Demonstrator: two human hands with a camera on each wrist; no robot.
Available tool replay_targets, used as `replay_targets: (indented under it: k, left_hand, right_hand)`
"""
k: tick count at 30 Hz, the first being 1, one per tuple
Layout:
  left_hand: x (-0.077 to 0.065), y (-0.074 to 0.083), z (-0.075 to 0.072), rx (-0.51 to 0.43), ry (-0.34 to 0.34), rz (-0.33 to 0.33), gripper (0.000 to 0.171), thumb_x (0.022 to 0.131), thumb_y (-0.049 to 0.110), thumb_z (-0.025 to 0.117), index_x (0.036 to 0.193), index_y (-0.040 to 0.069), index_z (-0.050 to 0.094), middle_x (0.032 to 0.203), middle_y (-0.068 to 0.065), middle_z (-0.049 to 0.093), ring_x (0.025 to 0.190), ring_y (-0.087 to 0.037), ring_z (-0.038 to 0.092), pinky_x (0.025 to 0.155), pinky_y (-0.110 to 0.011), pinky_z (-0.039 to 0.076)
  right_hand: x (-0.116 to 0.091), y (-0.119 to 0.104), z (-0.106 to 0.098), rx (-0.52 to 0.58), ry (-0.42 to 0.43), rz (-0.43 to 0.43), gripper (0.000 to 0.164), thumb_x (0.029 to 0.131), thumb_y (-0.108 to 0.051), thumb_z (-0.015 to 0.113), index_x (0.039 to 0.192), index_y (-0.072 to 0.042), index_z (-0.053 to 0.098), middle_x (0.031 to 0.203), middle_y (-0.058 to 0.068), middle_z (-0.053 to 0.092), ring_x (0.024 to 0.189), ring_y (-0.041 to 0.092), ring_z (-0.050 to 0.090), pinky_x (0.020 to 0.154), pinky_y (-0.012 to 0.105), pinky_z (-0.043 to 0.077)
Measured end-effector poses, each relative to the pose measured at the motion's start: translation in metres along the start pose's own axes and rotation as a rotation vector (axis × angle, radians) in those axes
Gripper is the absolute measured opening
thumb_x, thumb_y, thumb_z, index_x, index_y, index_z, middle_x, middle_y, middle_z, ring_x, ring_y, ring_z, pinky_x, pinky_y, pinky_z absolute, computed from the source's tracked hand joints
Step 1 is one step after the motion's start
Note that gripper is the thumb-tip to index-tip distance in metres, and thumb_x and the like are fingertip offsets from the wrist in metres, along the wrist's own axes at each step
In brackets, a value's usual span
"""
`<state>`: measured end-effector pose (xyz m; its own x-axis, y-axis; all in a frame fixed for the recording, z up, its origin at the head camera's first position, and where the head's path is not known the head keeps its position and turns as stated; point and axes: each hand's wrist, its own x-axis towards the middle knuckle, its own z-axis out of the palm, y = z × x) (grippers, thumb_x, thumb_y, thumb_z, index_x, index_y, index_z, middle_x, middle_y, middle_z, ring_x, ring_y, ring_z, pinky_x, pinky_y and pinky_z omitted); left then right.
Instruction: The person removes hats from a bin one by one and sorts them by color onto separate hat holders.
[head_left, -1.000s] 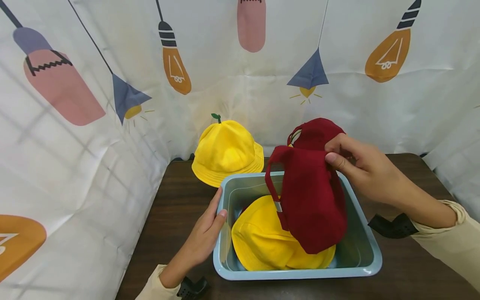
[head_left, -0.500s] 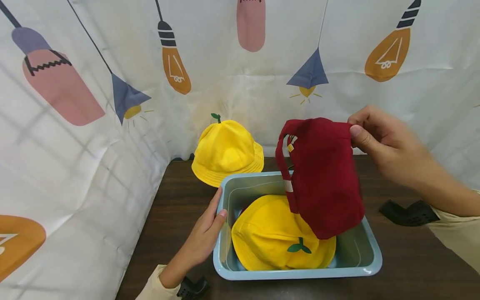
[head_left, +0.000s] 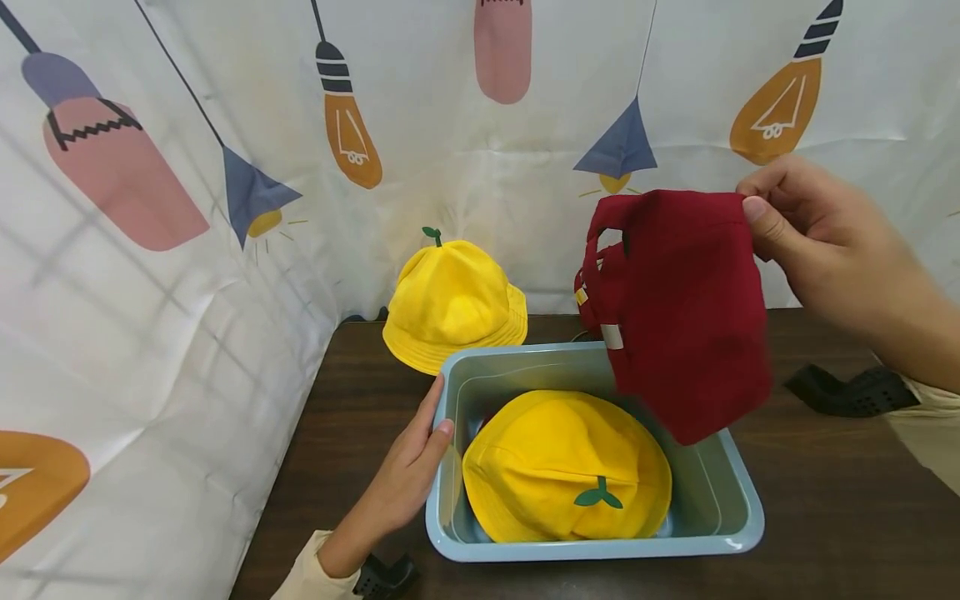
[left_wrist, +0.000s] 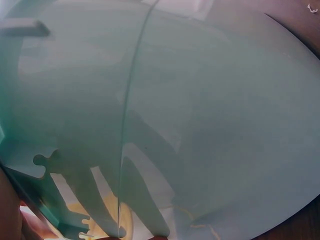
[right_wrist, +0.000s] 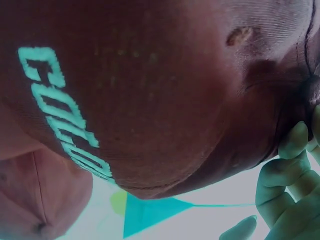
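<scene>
A red cap point(head_left: 697, 308) with a back strap hangs above the right rear of a light blue plastic basin point(head_left: 592, 548). My right hand point(head_left: 832, 225) pinches its upper right edge between thumb and fingers. Pale lettering on the cap point(right_wrist: 125, 100) shows in the right wrist view. Inside the basin lies a yellow hat point(head_left: 558, 467) with a green sprout on its crown; a sliver of dark red peeks out at its left. My left hand point(head_left: 405, 471) holds the basin's left side, thumb at the rim; the basin wall point(left_wrist: 200, 100) fills most of the left wrist view.
Behind the basin, a second yellow hat point(head_left: 453, 292) with a sprout stands on the dark wooden table point(head_left: 360, 433). Another red cap point(head_left: 587, 307) sits at the back, partly covered by the held one. A white printed curtain point(head_left: 487, 183) hangs behind.
My right hand has lifted the red cap up and to the right, off the yellow hat in the basin, uncovering its green sprout. The left hand and basin have stayed put.
</scene>
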<state>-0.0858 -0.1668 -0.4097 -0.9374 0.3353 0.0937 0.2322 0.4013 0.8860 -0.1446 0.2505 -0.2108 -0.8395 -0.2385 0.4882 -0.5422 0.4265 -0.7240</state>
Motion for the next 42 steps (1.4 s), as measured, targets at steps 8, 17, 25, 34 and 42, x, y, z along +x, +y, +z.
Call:
replay_targets:
  k: [8,17,25,34,42]
  left_hand:
    - [0.0,0.001,0.001,0.002,0.003,-0.004,0.062,0.112,0.029,0.038,0.166,0.024,0.007,0.172,0.001,0.012,0.155,-0.025,0.021,0.12,-0.05,0.021]
    - [-0.001,0.002,0.0,-0.01,-0.005,-0.02,0.062,0.112,0.03,0.038,0.166,0.026,0.008,0.172,0.004,0.012,0.155,-0.021,0.022,0.12,-0.05,0.023]
    - [-0.001,0.0,0.0,-0.008,-0.008,-0.012,0.062,0.113,0.03,0.036,0.166,0.023,0.006,0.173,0.0,0.01,0.155,-0.026,0.02,0.12,-0.049,0.021]
    - [-0.001,0.002,-0.001,-0.039,-0.022,-0.007,0.063,0.112,0.03,0.038,0.166,0.024,0.006,0.172,0.006,0.009,0.156,-0.019,0.018,0.121,-0.042,0.021]
    - [0.0,0.002,-0.001,-0.031,-0.036,-0.013,0.063,0.112,0.031,0.038,0.166,0.025,0.005,0.172,0.007,0.008,0.156,-0.019,0.018,0.121,-0.048,0.021]
  right_hand:
    - [0.004,0.004,-0.019,-0.073,0.093,0.003,0.014,0.105,-0.002,0.049,0.114,-0.005,0.059,0.095,0.003,0.066,0.079,0.015,0.058,0.069,0.01,0.05]
    - [0.016,0.014,-0.038,-0.137,0.172,0.059,0.015,0.106,-0.008,0.052,0.112,-0.015,0.063,0.096,-0.009,0.067,0.082,0.013,0.05,0.071,0.009,0.042]
    - [0.032,0.039,-0.045,-0.088,0.099,0.136,0.017,0.106,-0.013,0.052,0.12,-0.013,0.061,0.108,-0.006,0.063,0.094,0.01,0.056,0.082,0.002,0.046]
    - [0.054,0.06,-0.034,-0.119,0.007,0.168,0.016,0.108,-0.021,0.049,0.119,-0.014,0.058,0.112,-0.004,0.059,0.099,0.011,0.056,0.08,0.004,0.046]
    - [0.074,0.072,-0.015,-0.108,-0.034,0.134,0.014,0.107,-0.022,0.05,0.114,-0.014,0.06,0.105,-0.003,0.059,0.096,0.011,0.057,0.079,0.007,0.047]
